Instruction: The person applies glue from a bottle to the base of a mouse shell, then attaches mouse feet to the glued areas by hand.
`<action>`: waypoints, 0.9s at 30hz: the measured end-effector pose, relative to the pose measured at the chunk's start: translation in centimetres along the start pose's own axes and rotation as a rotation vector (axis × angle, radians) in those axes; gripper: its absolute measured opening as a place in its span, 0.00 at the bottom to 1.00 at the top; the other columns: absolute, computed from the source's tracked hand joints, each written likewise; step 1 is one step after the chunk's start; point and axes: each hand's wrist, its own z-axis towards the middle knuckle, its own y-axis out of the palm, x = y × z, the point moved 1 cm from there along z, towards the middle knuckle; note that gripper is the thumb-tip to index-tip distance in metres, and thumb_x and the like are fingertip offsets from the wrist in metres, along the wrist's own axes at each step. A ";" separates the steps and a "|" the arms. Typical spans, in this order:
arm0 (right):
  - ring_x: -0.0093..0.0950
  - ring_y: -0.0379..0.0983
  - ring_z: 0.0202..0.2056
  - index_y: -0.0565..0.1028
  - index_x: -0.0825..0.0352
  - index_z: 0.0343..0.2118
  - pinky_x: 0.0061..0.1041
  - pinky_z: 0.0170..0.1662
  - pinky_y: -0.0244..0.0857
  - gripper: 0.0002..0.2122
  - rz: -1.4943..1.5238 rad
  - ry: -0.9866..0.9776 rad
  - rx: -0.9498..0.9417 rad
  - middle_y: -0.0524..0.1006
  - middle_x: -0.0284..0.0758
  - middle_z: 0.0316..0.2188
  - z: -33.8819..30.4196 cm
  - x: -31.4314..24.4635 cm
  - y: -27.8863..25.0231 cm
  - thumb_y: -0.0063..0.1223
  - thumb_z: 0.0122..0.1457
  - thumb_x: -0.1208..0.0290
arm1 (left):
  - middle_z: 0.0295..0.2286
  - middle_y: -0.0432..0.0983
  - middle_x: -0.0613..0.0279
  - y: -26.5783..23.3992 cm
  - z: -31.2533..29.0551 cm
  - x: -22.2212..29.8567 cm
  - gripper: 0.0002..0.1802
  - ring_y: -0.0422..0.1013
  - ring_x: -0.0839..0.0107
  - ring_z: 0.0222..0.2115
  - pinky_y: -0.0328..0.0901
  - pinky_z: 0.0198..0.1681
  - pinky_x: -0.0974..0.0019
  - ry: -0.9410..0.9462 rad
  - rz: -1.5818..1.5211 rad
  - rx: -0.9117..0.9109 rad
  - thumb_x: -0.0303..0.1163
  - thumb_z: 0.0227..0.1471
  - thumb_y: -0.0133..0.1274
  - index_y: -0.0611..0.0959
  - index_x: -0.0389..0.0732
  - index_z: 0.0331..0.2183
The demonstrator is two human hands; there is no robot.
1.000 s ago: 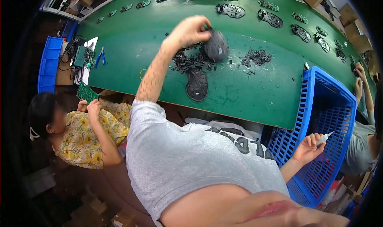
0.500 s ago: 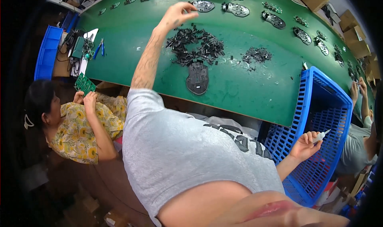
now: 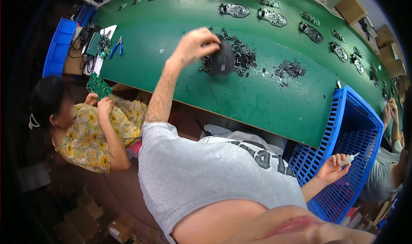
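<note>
My left hand [image 3: 198, 45] is closed with its fingertips on the top edge of a black computer-mouse bottom shell [image 3: 222, 60], smeared by motion over the table. Under and around that shell lies a heap of small black plastic pieces [image 3: 244, 54]. Off to the right, above the blue basket, my right hand [image 3: 332, 169] grips a small white squeeze bottle [image 3: 348, 160] with a thin pointed nozzle, tip up and to the right.
Mouse shells [image 3: 272, 17] and green circuit boards [image 3: 269, 2] line the far side of the green table [image 3: 257, 106]. A smaller pile of black bits [image 3: 291, 69] lies right of the heap. Blue pliers [image 3: 116, 48] lie at left. A blue basket [image 3: 339, 115] stands at right. A co-worker holds a circuit board [image 3: 98, 86].
My left hand has come down from the far row to the black shell, which has moved away from the near edge toward the heap. My right hand keeps the bottle.
</note>
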 end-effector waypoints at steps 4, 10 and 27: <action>0.22 0.64 0.32 0.66 0.72 0.46 0.19 0.31 0.60 0.15 -0.037 0.025 -0.044 0.70 0.36 0.36 0.3 1.6 0.7 0.49 0.63 0.66 | 0.32 0.80 0.58 -3.8 5.1 -10.5 0.17 0.76 0.59 0.33 0.69 0.37 0.61 -0.397 0.221 0.202 0.45 0.45 0.58 0.86 0.45 0.33; 0.31 0.70 0.49 0.68 0.65 0.49 0.29 0.49 0.64 0.16 -0.395 -0.030 -0.101 0.73 0.38 0.45 1.2 8.0 3.4 0.54 0.57 0.75 | 0.33 0.81 0.56 -1.2 6.6 -24.0 0.17 0.77 0.58 0.37 0.69 0.42 0.56 -0.841 0.318 0.310 0.46 0.43 0.57 0.87 0.48 0.34; 0.31 0.78 0.39 0.73 0.67 0.42 0.27 0.41 0.71 0.14 -1.502 -0.247 -0.252 0.80 0.39 0.36 18.2 17.4 3.4 0.58 0.51 0.74 | 0.41 0.73 0.58 0.7 -0.2 -21.3 0.15 0.73 0.68 0.37 0.68 0.44 0.66 -0.422 0.064 0.556 0.28 0.52 0.52 0.80 0.39 0.44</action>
